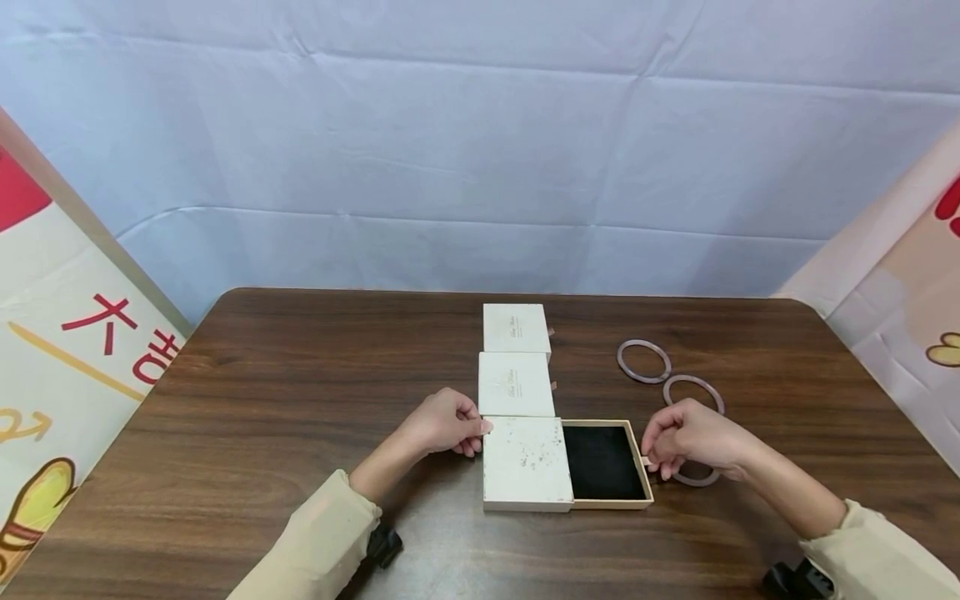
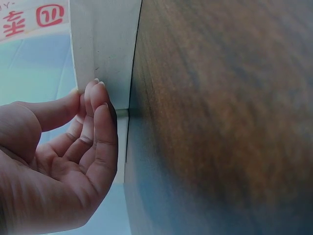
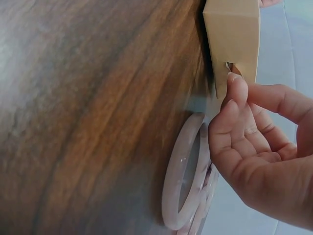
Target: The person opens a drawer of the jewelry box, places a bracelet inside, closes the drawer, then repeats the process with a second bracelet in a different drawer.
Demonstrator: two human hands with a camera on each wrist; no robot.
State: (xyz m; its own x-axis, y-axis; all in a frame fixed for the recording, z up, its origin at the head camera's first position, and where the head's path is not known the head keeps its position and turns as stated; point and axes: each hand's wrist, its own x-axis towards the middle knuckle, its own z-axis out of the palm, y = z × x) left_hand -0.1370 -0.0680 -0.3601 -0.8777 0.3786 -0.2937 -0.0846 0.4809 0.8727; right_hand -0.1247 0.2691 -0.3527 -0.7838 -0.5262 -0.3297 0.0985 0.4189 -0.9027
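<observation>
In the head view, a white drawer box point(image 1: 527, 462) with speckled print lies nearest to me. Its tray point(image 1: 611, 503), with a black padded insert point(image 1: 602, 462), is partly out to the right. My left hand point(image 1: 447, 423) holds the box's left end near the far corner, thumb at the top edge and fingers against the end face point(image 2: 102, 44). My right hand point(image 1: 693, 437) pinches the small ribbon pull tab point(image 3: 236, 68) on the tray's end. Beneath that hand lies a pale pink-lilac bangle point(image 3: 171, 186), partly hidden in the head view.
Beyond the open box, two more white boxes point(image 1: 516, 384) point(image 1: 515, 327) stand in line, each with a small tab on its right. Two other bangles point(image 1: 644, 361) point(image 1: 693, 380) lie to the right on the brown wooden table point(image 1: 300, 358). A pale cloth point(image 1: 450, 150) hangs behind.
</observation>
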